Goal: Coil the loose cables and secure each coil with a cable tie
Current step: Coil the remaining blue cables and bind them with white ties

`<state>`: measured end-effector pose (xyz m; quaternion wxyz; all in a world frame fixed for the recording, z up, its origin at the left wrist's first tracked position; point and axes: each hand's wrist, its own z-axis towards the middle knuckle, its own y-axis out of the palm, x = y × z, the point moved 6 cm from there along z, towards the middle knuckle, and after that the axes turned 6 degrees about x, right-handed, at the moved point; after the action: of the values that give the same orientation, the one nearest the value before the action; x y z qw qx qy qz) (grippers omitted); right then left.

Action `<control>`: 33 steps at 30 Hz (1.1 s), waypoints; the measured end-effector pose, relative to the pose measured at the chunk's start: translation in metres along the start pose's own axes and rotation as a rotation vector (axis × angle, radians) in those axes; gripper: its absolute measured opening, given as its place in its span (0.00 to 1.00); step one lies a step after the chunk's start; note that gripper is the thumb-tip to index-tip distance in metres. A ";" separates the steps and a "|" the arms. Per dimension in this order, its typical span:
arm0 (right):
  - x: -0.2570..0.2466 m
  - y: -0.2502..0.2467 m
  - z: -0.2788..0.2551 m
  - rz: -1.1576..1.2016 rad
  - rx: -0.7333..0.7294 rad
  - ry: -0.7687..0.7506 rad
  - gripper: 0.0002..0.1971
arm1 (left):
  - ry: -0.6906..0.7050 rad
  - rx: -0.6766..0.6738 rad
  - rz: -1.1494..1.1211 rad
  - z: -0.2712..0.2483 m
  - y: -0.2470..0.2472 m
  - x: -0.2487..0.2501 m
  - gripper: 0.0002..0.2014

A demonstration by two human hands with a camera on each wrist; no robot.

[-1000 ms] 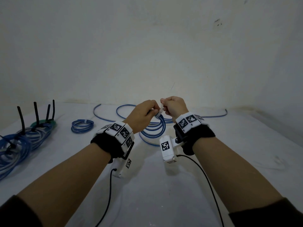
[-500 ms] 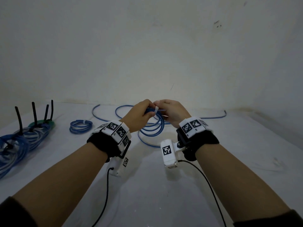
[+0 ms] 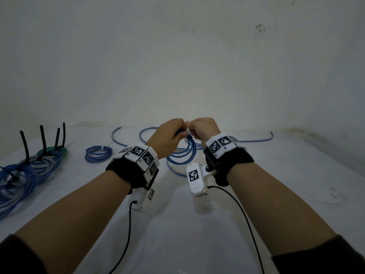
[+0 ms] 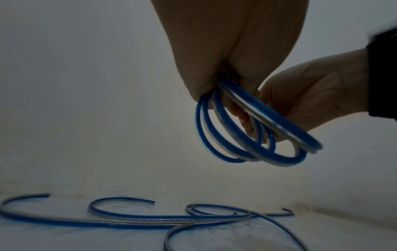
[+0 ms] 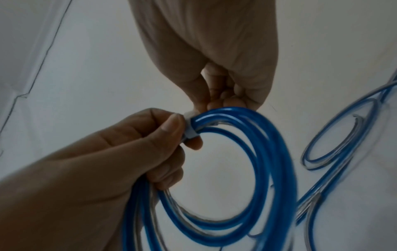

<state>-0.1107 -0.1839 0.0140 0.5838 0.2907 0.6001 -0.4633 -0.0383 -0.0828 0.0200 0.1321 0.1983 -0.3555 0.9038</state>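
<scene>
A coil of blue cable (image 3: 185, 153) hangs above the white table (image 3: 177, 224), held between both hands. My left hand (image 3: 178, 133) grips the top of the coil, thumb and forefinger pinched at a white cable tie (image 5: 190, 125) wrapped round the strands. My right hand (image 3: 194, 129) is curled just right of it and pinches the tie (image 3: 188, 130) at the same spot. In the left wrist view the coil (image 4: 247, 135) dangles from my left hand's fingers (image 4: 206, 91), with the right hand (image 4: 311, 95) behind it. The tie's tail is hidden by fingers.
Loose blue cables (image 3: 128, 140) curve along the table's back edge below the wall. A small tied blue coil (image 3: 98, 153) lies at the left. Further left is a heap of tied coils (image 3: 29, 171) with black tie tails sticking up, and a green coil (image 3: 53, 151).
The hands dipped and then rose a little, staying together at the top of the coil. The white tie, which stood up between them, now sits tight round the strands.
</scene>
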 end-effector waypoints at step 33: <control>-0.031 0.169 -0.038 0.368 -0.295 0.004 0.04 | -0.563 0.169 0.097 -0.049 -0.139 -0.133 0.12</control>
<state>0.0279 -0.0755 0.0037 0.6932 0.3077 0.5995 -0.2557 0.1193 0.0370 0.0089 -0.0321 0.4342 -0.3110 0.8448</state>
